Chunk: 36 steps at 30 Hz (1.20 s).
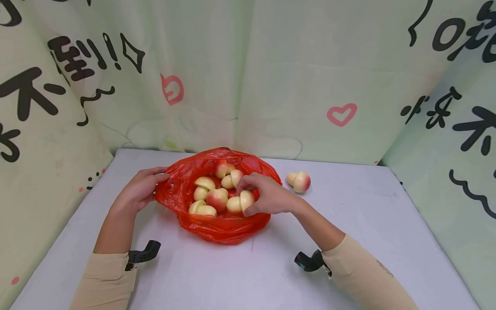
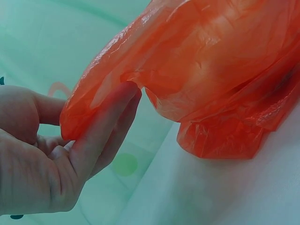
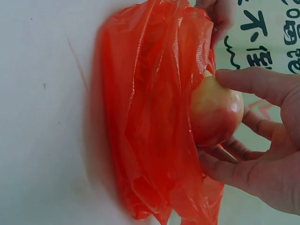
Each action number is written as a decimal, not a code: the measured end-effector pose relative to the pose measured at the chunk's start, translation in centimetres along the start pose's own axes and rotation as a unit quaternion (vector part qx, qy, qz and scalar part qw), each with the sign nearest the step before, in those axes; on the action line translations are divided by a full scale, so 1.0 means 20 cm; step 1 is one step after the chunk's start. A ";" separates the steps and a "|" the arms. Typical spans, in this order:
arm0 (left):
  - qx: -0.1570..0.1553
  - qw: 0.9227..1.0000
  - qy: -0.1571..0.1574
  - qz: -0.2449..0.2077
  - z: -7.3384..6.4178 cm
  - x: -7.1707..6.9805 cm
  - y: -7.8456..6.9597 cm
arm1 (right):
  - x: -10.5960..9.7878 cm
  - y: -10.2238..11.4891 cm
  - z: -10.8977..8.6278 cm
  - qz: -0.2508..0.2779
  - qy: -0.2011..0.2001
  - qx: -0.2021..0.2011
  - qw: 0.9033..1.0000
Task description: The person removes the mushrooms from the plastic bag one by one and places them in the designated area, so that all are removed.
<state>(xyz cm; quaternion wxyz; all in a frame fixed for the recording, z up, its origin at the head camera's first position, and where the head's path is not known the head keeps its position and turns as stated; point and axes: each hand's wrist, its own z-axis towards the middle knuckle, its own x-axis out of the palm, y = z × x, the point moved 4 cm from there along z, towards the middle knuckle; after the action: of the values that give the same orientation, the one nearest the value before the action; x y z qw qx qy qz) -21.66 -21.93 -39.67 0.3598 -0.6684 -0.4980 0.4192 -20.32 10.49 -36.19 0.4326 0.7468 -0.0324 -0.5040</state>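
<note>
A red plastic bag (image 1: pixel 217 231) sits on the table with its mouth spread, holding several cream-and-pink toy mushrooms (image 1: pixel 217 199). My left hand (image 1: pixel 141 189) grips the bag's left rim between thumb and fingers; in the left wrist view the thin film (image 2: pixel 206 70) covers part of the fingers. Over the right side of the mouth, my right hand (image 1: pixel 271 196) holds one toy mushroom (image 1: pixel 234 204) by its cap. The right wrist view shows that glossy cap (image 3: pixel 218 112) between thumb and fingers, partly behind the bag's edge. The mushroom's stem is hidden there.
One loose toy mushroom (image 1: pixel 301 182) lies on the white table (image 1: pixel 232 275) just right of the bag. A pale green printed curtain (image 1: pixel 286 86) rises behind the table's back edge and along both sides.
</note>
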 end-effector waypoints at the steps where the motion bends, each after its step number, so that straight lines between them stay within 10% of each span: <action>1: -0.001 1.000 -0.001 -0.001 0.00 0.00 0.00 | 0.00 0.00 0.00 0.002 -0.001 0.002 1.000; 36: -0.004 1.000 -0.004 -0.005 0.00 0.02 0.00 | -0.18 -0.08 -0.20 0.076 -0.058 0.002 0.995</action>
<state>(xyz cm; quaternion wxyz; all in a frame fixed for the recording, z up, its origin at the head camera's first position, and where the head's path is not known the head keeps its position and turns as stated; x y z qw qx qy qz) -21.60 -21.61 -39.63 0.3576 -0.6653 -0.5046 0.4181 -19.64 15.67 -34.21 0.4661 0.7123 -0.1151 -0.5119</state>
